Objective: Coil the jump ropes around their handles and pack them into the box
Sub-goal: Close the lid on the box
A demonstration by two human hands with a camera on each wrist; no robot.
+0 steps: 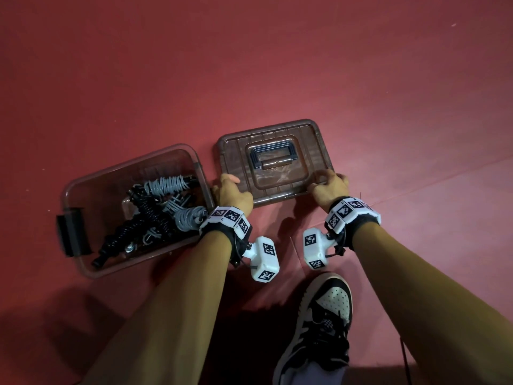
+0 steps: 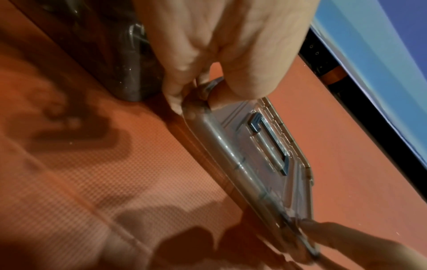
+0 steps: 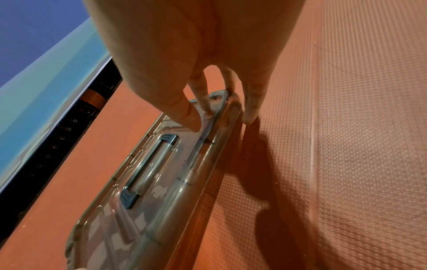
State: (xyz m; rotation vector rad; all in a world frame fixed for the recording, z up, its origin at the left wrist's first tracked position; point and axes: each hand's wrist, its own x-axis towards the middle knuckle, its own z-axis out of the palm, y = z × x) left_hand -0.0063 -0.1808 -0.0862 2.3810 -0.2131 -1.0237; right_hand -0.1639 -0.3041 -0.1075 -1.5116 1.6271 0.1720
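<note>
An open, clear brown box (image 1: 83, 187) sits on the red floor at the left, holding several coiled jump ropes (image 1: 155, 212), some grey and some black. Its clear lid (image 1: 277, 151), with a dark blue handle (image 1: 273, 156), lies to the right of the box. My left hand (image 1: 231, 190) grips the lid's near left corner, thumb on top and fingers under the rim (image 2: 196, 102). At the near right corner my right hand (image 1: 329, 186) pinches the lid's edge (image 3: 215, 113). In both wrist views the near edge looks raised off the floor.
My foot in a black and white sneaker (image 1: 319, 323) stands just behind the lid. A black latch (image 1: 72, 232) hangs on the box's left end. A blue wall with a black strip (image 2: 360, 91) runs along the far side. Red textured floor (image 1: 277, 65) lies all around.
</note>
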